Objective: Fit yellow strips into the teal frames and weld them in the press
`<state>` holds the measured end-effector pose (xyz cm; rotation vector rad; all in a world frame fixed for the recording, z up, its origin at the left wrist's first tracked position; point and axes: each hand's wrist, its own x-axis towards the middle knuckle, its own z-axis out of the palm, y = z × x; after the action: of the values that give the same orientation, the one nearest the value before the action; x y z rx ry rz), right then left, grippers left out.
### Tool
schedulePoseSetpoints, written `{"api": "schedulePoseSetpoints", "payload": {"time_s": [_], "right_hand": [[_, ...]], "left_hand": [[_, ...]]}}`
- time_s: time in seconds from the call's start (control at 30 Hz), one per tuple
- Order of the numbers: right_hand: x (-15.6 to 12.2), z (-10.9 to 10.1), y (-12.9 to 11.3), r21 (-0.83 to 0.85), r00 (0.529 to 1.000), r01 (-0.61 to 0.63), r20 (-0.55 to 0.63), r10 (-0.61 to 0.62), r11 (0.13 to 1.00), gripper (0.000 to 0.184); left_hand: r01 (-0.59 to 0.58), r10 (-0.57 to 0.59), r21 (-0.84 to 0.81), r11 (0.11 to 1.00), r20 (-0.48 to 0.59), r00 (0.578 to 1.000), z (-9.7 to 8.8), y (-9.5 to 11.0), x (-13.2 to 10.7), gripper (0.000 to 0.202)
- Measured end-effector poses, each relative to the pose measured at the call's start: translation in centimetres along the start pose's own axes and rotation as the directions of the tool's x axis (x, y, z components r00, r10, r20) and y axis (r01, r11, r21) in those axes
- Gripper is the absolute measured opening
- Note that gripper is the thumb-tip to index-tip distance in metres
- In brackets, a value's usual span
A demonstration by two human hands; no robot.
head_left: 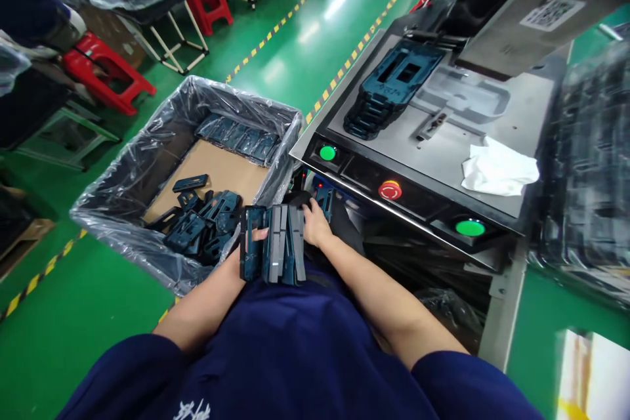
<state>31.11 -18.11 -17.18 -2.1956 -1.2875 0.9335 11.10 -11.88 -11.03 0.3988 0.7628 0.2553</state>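
A row of flat dark blue and grey plastic frames (274, 244) stands on edge on my lap. My left hand (251, 243) presses against the left end of the row, thumb over its front, fingers mostly hidden. My right hand (315, 226) is closed against the right end, beside one more blue part (325, 200). Both hands squeeze the stack between them. Just left lies a cardboard box lined with clear plastic (123, 190), holding loose blue frames (204, 223) and a neat row at the back (241, 138).
A metal machine table (492, 111) stands ahead right with a stack of blue frames (388, 88), a white cloth (497, 167), two green buttons (327, 153) (470, 228) and a red stop button (390, 190). Red stools (105, 72) and other workers sit far left.
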Motion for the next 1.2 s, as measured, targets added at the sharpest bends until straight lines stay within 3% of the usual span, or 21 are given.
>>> {"api": "schedulePoseSetpoints", "payload": {"time_s": [0.13, 0.23, 0.3, 0.37, 0.43, 0.5, 0.63, 0.7, 0.8, 0.87, 0.97, 1.03, 1.2], "right_hand": [[2.1, -1.4, 1.1, -0.145, 0.981, -0.167, -0.127, 0.15, 0.975, 0.051], [2.7, -2.4, 1.7, -0.23, 0.98, -0.176, -0.132, 0.149, 0.957, 0.037], [2.5, -2.6, 2.1, -0.277, 0.983, -0.149, -0.144, 0.112, 0.949, 0.036], [2.3, -2.5, 2.4, -0.317, 0.971, -0.179, -0.21, 0.115, 0.931, 0.052], [2.1, -2.4, 2.7, -0.304, 0.937, -0.3, -0.273, 0.219, 0.904, 0.077], [2.2, -2.4, 3.0, -0.237, 0.914, -0.369, -0.27, 0.304, 0.899, 0.088], [2.5, -2.7, 3.3, 0.079, 0.95, -0.215, -0.214, 0.228, 0.973, 0.078], [2.3, -2.6, 3.1, 0.244, 0.947, -0.209, -0.193, 0.258, 0.947, 0.07], [0.8, -2.4, 2.0, 0.357, 0.949, -0.208, -0.15, 0.276, 0.911, 0.056], [-1.2, -2.5, 0.6, 0.522, 0.966, -0.093, -0.159, 0.204, 0.848, 0.051], [-4.8, -3.3, -2.1, 0.764, 0.976, 0.118, -0.208, 0.069, 0.634, 0.046], [-6.7, -4.2, -3.8, 0.787, 0.974, 0.18, -0.226, 0.005, 0.59, 0.04], [-8.9, -6.4, -6.2, 0.597, 0.955, 0.286, -0.236, -0.176, 0.749, 0.034]], "left_hand": [[0.093, -0.093, 0.017, 0.996, -0.008, 0.996, 1.0, 0.4, 0.0, 0.038], [0.152, -0.153, 0.03, 0.988, 0.019, 0.988, 1.3, 0.5, 0.0, 0.039], [0.149, -0.15, 0.022, 0.989, 0.035, 0.988, 1.2, 0.4, 0.1, 0.038], [0.144, -0.144, 0.007, 0.99, 0.04, 0.989, 1.0, 0.2, 0.1, 0.038], [0.14, -0.139, -0.006, 0.99, 0.033, 0.99, 0.9, 0.1, 0.1, 0.038], [0.127, -0.127, -0.012, 0.992, 0.016, 0.992, 0.8, 0.0, 0.1, 0.038], [0.081, -0.081, -0.037, 0.996, -0.003, 0.997, 0.4, -0.2, 0.2, 0.04], [0.066, -0.065, -0.056, 0.996, 0.015, 0.998, 0.1, -0.2, 0.4, 0.04], [0.046, -0.044, -0.081, 0.996, 0.025, 0.999, -0.1, -0.1, 0.7, 0.039], [0.036, -0.035, -0.091, 0.995, 0.014, 0.999, 0.0, 0.1, 0.9, 0.037], [0.033, -0.033, -0.096, 0.995, 0.007, 0.999, 0.3, 0.3, 1.2, 0.035], [0.047, -0.046, -0.098, 0.994, 0.016, 0.999, 0.6, 0.3, 1.5, 0.037], [0.083, -0.078, -0.087, 0.993, 0.067, 0.995, 1.1, 0.2, 1.5, 0.04]]}}
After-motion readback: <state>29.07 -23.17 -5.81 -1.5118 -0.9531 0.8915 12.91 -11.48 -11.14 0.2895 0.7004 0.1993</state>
